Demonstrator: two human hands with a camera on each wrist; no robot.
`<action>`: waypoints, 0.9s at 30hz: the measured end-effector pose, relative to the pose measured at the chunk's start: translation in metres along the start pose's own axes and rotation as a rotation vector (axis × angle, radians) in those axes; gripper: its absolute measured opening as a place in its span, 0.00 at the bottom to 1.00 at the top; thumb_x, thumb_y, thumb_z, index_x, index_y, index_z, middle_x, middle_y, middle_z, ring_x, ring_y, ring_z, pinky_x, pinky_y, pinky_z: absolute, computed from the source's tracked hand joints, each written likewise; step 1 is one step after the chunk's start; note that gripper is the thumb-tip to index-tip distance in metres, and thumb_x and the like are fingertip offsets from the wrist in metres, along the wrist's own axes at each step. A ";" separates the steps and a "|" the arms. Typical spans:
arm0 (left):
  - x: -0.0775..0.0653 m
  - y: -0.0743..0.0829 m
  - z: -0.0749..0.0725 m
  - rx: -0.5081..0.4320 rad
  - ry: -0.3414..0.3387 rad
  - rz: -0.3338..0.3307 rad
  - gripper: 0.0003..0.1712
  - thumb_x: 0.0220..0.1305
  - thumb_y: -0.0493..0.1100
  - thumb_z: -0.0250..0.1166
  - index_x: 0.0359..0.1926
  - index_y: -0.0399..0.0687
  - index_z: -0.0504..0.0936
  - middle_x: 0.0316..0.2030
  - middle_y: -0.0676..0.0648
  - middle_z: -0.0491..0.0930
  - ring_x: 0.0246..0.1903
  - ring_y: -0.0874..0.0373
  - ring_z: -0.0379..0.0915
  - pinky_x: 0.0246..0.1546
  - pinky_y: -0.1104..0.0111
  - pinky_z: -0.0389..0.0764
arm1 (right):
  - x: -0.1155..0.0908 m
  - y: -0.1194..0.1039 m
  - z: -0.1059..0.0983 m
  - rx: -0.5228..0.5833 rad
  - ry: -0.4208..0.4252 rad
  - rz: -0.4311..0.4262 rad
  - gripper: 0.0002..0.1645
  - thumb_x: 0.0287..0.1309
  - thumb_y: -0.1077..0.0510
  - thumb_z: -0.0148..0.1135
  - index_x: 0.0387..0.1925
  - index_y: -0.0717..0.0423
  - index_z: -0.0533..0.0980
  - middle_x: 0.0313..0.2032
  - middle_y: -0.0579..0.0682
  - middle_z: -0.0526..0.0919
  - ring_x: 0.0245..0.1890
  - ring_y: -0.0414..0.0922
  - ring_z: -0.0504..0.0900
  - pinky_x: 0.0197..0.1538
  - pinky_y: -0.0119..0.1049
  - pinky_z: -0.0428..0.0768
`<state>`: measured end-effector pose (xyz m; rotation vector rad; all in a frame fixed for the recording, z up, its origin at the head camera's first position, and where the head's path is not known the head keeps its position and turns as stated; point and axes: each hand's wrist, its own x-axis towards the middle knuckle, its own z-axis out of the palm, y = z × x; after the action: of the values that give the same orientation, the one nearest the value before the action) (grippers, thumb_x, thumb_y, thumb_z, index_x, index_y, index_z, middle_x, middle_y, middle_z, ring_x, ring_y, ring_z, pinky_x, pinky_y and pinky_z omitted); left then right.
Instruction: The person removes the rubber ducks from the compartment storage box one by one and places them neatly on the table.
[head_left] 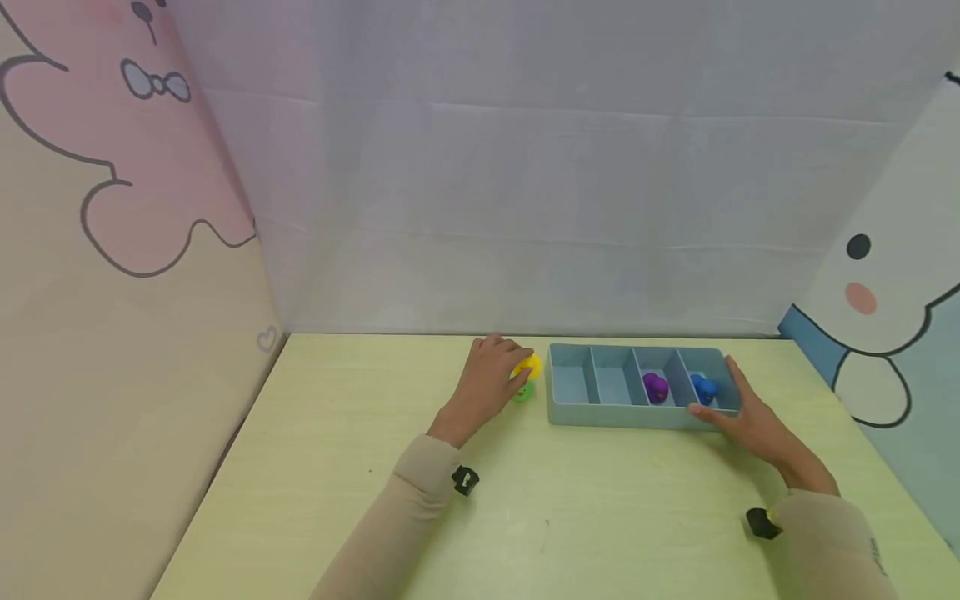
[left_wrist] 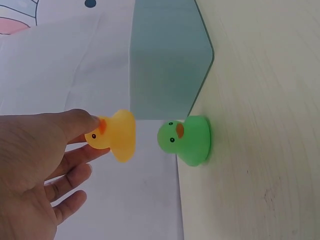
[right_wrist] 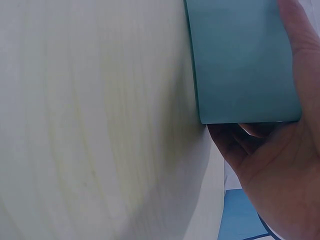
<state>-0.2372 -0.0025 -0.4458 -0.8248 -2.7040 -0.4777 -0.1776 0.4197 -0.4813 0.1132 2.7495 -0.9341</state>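
Observation:
My left hand (head_left: 491, 379) pinches a yellow rubber duck (left_wrist: 120, 135) by its head, between thumb and fingers. A green rubber duck (left_wrist: 187, 140) stands on the table right below it, left of a blue-grey divided box (head_left: 600, 416). At the box's right end my right hand (head_left: 757, 421) grips it, thumb on the front rim and fingers round the end wall. Inside the box, a purple duck (head_left: 656, 387) sits in the third compartment from the left and a blue duck (head_left: 705, 389) in the rightmost; the two left compartments hold nothing.
The pale wooden table (head_left: 570, 517) ends at a white cloth backdrop (head_left: 525, 208) close behind the box. Side panels with cartoon animals, one pink (head_left: 172, 167) at left and one white (head_left: 900, 292) at right, flank the table. Black wrist cameras sit by both sleeves.

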 end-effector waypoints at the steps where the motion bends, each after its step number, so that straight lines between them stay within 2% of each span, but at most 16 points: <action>1: -0.001 -0.002 0.000 -0.004 -0.003 -0.010 0.18 0.70 0.49 0.67 0.58 0.53 0.85 0.52 0.52 0.88 0.52 0.53 0.74 0.53 0.58 0.70 | 0.000 0.000 0.000 -0.003 0.000 0.000 0.70 0.67 0.31 0.58 0.77 0.44 0.14 0.77 0.76 0.27 0.72 0.84 0.44 0.64 0.81 0.54; 7: -0.009 -0.013 -0.001 -0.002 -0.019 -0.057 0.18 0.70 0.48 0.67 0.58 0.51 0.85 0.53 0.51 0.87 0.52 0.53 0.74 0.54 0.58 0.70 | -0.001 -0.001 0.000 0.003 -0.001 -0.006 0.70 0.67 0.31 0.57 0.77 0.44 0.14 0.77 0.75 0.27 0.72 0.84 0.43 0.64 0.82 0.53; 16: -0.017 -0.026 -0.001 0.001 -0.014 -0.086 0.18 0.69 0.47 0.67 0.58 0.50 0.85 0.53 0.50 0.87 0.51 0.52 0.74 0.53 0.58 0.70 | 0.000 0.001 0.000 0.005 0.000 -0.003 0.71 0.66 0.30 0.58 0.77 0.44 0.14 0.77 0.76 0.28 0.72 0.85 0.44 0.64 0.82 0.53; 27: -0.028 -0.034 0.005 -0.006 -0.082 -0.168 0.17 0.68 0.45 0.68 0.56 0.47 0.86 0.52 0.47 0.88 0.50 0.50 0.75 0.50 0.58 0.69 | -0.001 0.001 0.001 0.009 0.005 -0.005 0.71 0.66 0.30 0.59 0.77 0.44 0.14 0.77 0.76 0.28 0.72 0.85 0.44 0.64 0.82 0.53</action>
<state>-0.2356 -0.0409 -0.4678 -0.6347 -2.8638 -0.4985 -0.1763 0.4199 -0.4820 0.1103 2.7517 -0.9487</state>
